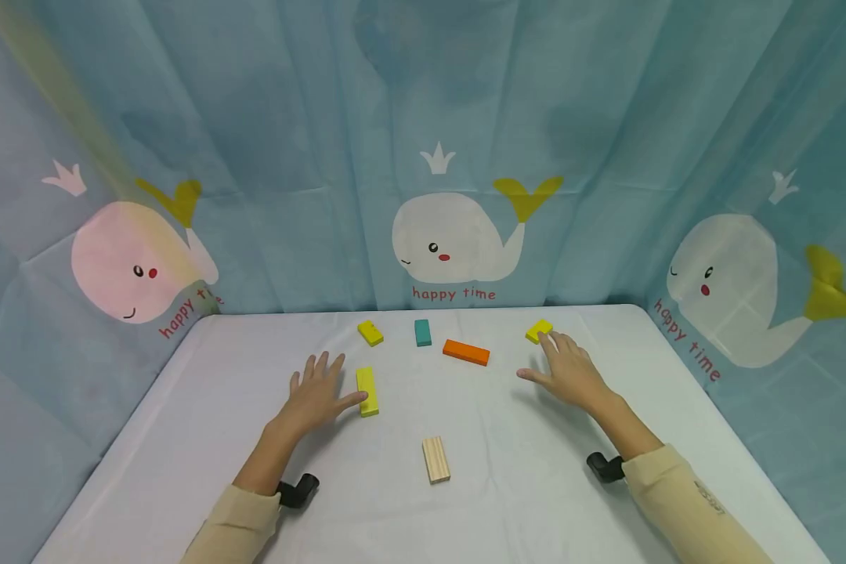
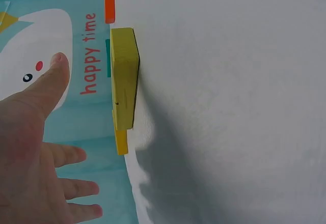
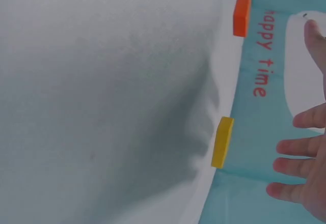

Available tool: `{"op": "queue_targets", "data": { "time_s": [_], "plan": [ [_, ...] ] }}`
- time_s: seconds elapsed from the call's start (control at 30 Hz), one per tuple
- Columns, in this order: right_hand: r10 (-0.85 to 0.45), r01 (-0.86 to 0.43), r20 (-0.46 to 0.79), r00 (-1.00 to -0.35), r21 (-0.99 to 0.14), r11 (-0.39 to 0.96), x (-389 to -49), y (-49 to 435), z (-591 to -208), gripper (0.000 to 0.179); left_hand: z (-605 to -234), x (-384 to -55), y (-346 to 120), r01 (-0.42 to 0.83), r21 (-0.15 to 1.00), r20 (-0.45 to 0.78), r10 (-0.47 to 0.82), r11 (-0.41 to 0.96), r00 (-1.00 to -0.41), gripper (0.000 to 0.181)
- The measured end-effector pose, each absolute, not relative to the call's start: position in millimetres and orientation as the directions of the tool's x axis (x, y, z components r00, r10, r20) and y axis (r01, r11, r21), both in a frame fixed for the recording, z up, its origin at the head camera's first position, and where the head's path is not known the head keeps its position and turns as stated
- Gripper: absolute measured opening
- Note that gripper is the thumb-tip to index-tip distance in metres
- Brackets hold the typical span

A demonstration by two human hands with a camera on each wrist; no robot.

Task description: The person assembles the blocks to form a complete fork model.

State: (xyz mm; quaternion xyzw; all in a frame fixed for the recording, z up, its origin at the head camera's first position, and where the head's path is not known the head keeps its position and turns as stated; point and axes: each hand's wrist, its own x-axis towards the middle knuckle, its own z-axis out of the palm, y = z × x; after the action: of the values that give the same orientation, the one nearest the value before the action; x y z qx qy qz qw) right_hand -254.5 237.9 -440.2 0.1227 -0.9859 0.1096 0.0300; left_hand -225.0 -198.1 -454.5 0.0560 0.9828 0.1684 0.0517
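— A blue whale-print curtain [image 1: 289, 117] backs a white table [image 1: 522, 493] scattered with six blocks. Where are the hands?

— At left, the left hand [image 1: 313, 399] hangs beside the long yellow block [image 1: 367, 382], fingers [image 2: 81, 188] spread and released. At right, the right hand [image 1: 569, 372] hangs near the far-right yellow block [image 1: 539, 330], its fingers likewise extended, grasping nothing. The wrist views show each hand apart from its block.

— And the others?

— A small yellow block [image 1: 370, 334], a teal block [image 1: 423, 333] and an orange block [image 1: 466, 352] lie toward the far side; a plain wooden block [image 1: 435, 460] lies near, at centre.

— Which step is this?

— Apparently a reach, with no grasp made. Taking either nearby block calls for lowering the hand and curling the fingers round its sides.
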Motion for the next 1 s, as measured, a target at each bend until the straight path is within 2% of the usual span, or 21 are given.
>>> {"op": "queue_targets", "data": {
  "time_s": [0.6, 1.0],
  "plan": [
    [-0.272, -0.293, 0.109, -0.956, -0.284, 0.913, -268.5, 223.2, -442.2, 0.093, -459.9, -229.1, -183.7, 0.117, 0.35, -0.099, 0.16, 0.929, -0.982, 0.098],
    [-0.287, -0.304, 0.1, -0.953, -0.314, 0.899, -275.7, 211.0, -443.9, 0.095, -465.0, -234.2, -179.3, 0.204, 0.338, -0.072, 0.242, 0.919, -0.968, 0.103]
  ]
}}
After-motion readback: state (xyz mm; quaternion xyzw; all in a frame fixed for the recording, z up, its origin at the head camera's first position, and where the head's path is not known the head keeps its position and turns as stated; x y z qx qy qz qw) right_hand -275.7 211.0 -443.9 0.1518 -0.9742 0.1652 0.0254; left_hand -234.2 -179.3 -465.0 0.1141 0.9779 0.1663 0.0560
